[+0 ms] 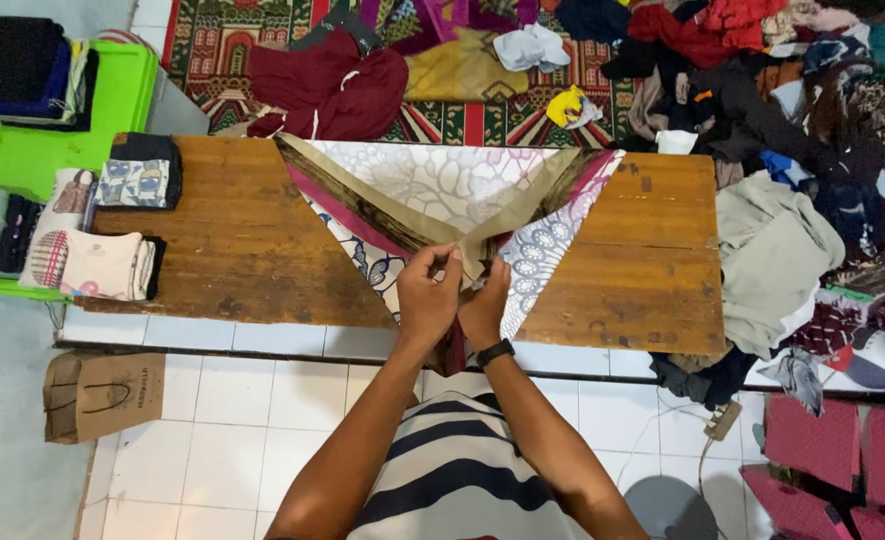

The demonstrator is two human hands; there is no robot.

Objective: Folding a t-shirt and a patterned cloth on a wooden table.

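Note:
A patterned cloth [432, 180], white with floral print and olive and magenta borders, lies folded into a downward triangle on a low wooden table [242, 240]. Its point hangs at the table's near edge. My left hand [427, 290] pinches the cloth's point from the left. My right hand [484, 305], with a black watch on its wrist, grips the same corner from the right. Both hands touch each other over the tip.
Folded clothes [102, 262] are stacked on the table's left end, with more folded clothes [142, 170] behind. A green tray [52, 140] sits to the left. A large heap of loose clothes [782, 120] fills the right. A paper bag [102, 395] lies on the white tiles.

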